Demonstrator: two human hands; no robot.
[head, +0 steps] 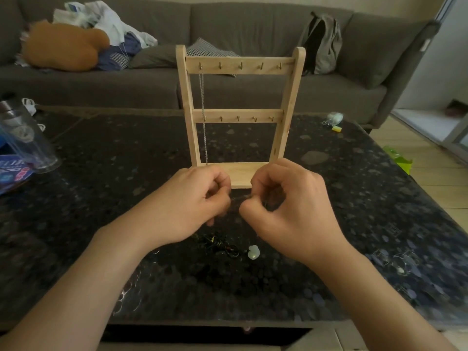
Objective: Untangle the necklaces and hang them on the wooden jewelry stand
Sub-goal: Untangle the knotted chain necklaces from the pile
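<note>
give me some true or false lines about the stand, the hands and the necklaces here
1. A silver chain hangs from the end hook at the picture's left on the top rail of the wooden stand. True.
2. The left hand and right hand each pinch a thin chain stretched between them. True, though the strand is faint.
3. The dark tangle hangs on the lower rail. False: it lies on the table below the hands.
4. The stand lies flat on the sofa. False: it stands upright on the table.
5. A pale pendant lies beside the tangle. True.
</note>
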